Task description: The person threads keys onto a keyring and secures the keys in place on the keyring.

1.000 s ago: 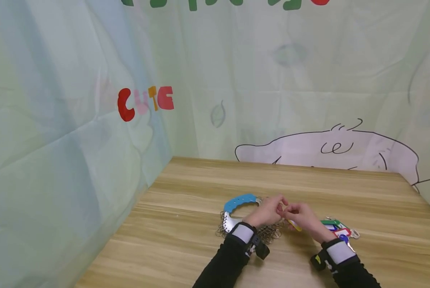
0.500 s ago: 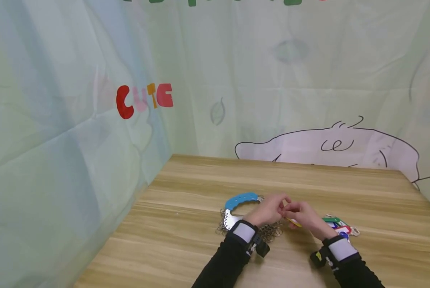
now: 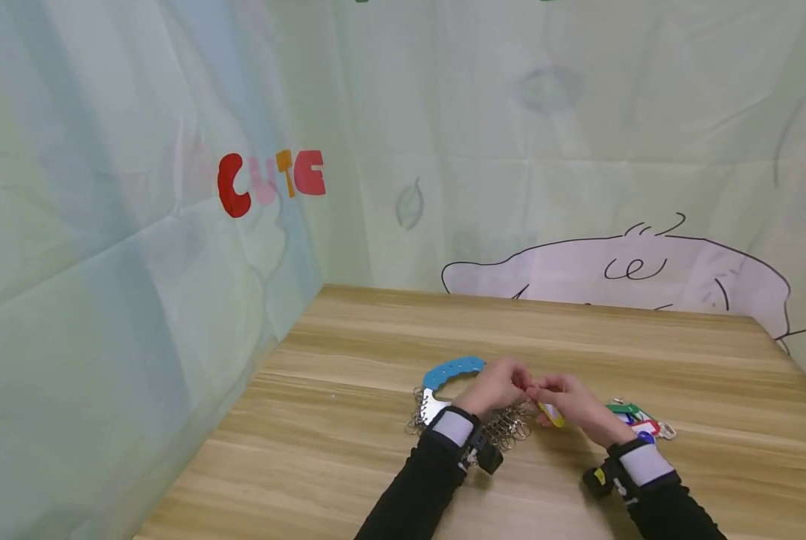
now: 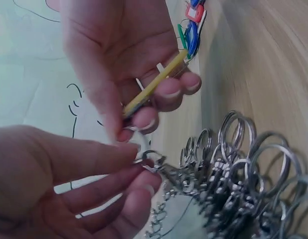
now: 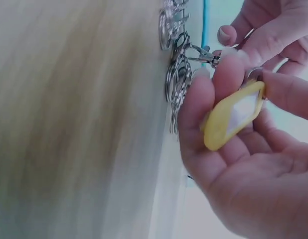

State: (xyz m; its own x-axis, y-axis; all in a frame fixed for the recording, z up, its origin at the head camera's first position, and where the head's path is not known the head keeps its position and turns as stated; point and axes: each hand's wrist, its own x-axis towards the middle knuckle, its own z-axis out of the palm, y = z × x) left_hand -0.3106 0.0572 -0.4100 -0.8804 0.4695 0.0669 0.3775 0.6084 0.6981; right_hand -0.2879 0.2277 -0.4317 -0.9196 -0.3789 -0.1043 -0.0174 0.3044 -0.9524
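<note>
The yellow key tag (image 5: 233,117) is held above the surface (image 3: 275,450), between the metal rings (image 3: 509,428) and the pile of key tags (image 3: 645,428). Its long axis is tilted: the ring end is directed upward at the left hand (image 3: 496,388), and the opposite end is directed down across the fingers of the right hand (image 3: 580,411). The tag is pinched near its ring end by the right fingers. A metal clasp (image 5: 209,57) is pinched between the left thumb and fingers, close to the tag.

In the left wrist view, the tag is presented nearly edge-on; its face is exposed in the right wrist view. The blue handle (image 3: 452,371), curved beside the left hand, is shown clearly in the head view.

The tag is flat and elongated, with a yellow frame and a white label. Its small ring is partly covered by fingers.
</note>
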